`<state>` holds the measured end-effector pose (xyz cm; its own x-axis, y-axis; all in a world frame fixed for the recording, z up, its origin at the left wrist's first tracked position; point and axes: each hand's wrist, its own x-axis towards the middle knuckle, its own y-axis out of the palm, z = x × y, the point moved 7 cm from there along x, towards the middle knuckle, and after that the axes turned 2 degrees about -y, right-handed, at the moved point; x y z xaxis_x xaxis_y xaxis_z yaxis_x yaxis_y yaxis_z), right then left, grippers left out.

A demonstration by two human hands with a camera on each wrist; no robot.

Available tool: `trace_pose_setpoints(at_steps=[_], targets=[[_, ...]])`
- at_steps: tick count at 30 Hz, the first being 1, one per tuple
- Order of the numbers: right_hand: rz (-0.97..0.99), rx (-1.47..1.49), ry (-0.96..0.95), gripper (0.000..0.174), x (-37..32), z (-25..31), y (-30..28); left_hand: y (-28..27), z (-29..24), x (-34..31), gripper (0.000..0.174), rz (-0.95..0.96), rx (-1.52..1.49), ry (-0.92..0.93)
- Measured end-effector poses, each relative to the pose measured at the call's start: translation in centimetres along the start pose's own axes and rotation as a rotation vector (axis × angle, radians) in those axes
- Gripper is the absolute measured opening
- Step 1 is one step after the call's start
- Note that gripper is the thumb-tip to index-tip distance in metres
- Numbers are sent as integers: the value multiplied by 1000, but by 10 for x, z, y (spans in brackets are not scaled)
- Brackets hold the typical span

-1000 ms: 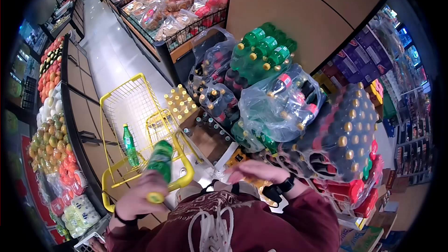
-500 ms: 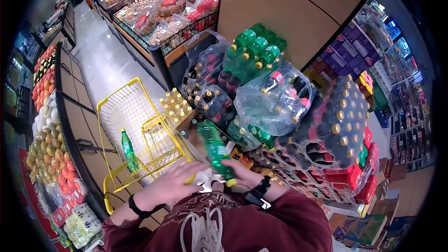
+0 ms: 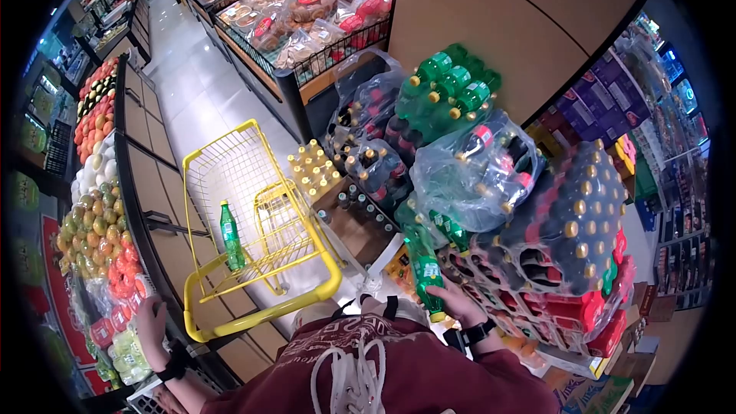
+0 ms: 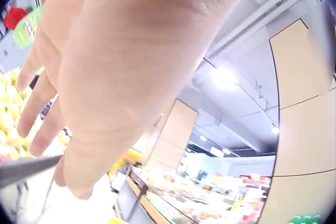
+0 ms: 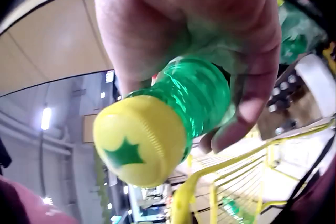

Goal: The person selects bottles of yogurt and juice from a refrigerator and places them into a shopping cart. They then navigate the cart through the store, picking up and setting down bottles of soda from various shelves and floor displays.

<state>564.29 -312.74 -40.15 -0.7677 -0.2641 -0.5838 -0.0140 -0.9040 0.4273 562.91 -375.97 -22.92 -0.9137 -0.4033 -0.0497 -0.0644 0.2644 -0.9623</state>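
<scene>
My right hand (image 3: 458,305) grips a green bottle (image 3: 426,270) near its yellow cap, to the right of the cart. In the right wrist view, fingers curl round the bottle (image 5: 191,95), the cap (image 5: 139,141) facing the camera. My left hand (image 3: 151,331) is raised at the left, by the produce display, holding nothing; in the left wrist view the left hand (image 4: 118,61) has its fingers loosely extended. Another green bottle (image 3: 230,239) stands or leans in the yellow cart (image 3: 264,314), left of the right hand.
Wrapped packs of dark bottles (image 3: 579,222) and green bottles (image 3: 452,84) are stacked at the right. Small yellow-capped bottles (image 3: 313,169) and an open carton (image 3: 354,234) lie beyond the cart. A fruit display (image 3: 96,218) runs along the left, a bakery bin (image 3: 307,15) behind.
The held bottle passed from my left hand to my right hand, which has moved right with it. My left hand has drawn away to the far left.
</scene>
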Motion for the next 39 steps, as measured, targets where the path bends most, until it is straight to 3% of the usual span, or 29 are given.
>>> trace_pose_setpoints(at_steps=[1, 3, 4, 7, 9, 11, 13, 15, 17, 19, 21, 25, 28, 29, 31, 33, 34, 35, 36, 38, 39], targets=[[126, -14, -32, 48, 1, 17, 24, -18, 7, -8, 20, -56, 83, -40], [258, -31, -35, 52, -1, 57, 91, -9, 14, -13, 26, 15, -33, -77], [308, -92, -99, 54, 3, 76, 125, 1, -18, -14, 31, 146, -41, 41], [413, -128, -189, 55, 42, 84, 215, 51, -108, -46, 43, 492, -442, 290], [489, 62, 40, 48, 71, 70, 270, 99, -128, -70, 46, 714, -373, 371], [489, 336, 371, 35, 127, 20, 305, 101, -152, -79, 44, 373, -55, 563], [373, 516, 466, 29, 169, -16, 334, 132, -144, -75, 42, 428, -12, 515], [234, 326, 439, 23, 194, -53, 348, 149, -131, -76, 42, 490, 40, 468], [182, 363, 411, 22, 233, -109, 354, 145, -128, -80, 40, 368, -47, 557], [-53, 334, 369, 24, 246, -141, 344, 146, -122, -86, 39, 412, -58, 566], [-145, 521, 422, 29, 237, -149, 337, 149, -113, -96, 40, 467, -74, 561], [-144, 481, 415, 28, 223, -173, 327, 150, -109, -119, 44, 584, -46, 561], [-267, 655, 412, 23, 201, -179, 324, 156, -109, -133, 45, 662, 21, 558], [-251, 632, 350, 31, 199, -184, 323, 159, -109, -140, 46, 702, 46, 535], [-236, 582, 228, 46, 196, -192, 315, 167, -105, -153, 43, 716, 31, 551], [-308, 19, 79, 70, 168, -154, 308, 174, -99, -158, 38, 561, -126, 629], [-273, -96, -79, 78, 153, -142, 314, 181, -89, -164, 34, 463, -112, 773], [-234, -217, -232, 85, 134, -132, 319, 191, -90, -167, 33, 568, -270, 747], [-251, -204, -226, 85, 102, -119, 309, 194, -90, -168, 34, 554, -206, 704], [248, -947, -520, 69, 25, -83, 318, 184, -106, -180, 35, 461, -155, 605], [243, -946, -512, 69, 16, -94, 299, 171, -120, -187, 36, 387, -167, 549]])
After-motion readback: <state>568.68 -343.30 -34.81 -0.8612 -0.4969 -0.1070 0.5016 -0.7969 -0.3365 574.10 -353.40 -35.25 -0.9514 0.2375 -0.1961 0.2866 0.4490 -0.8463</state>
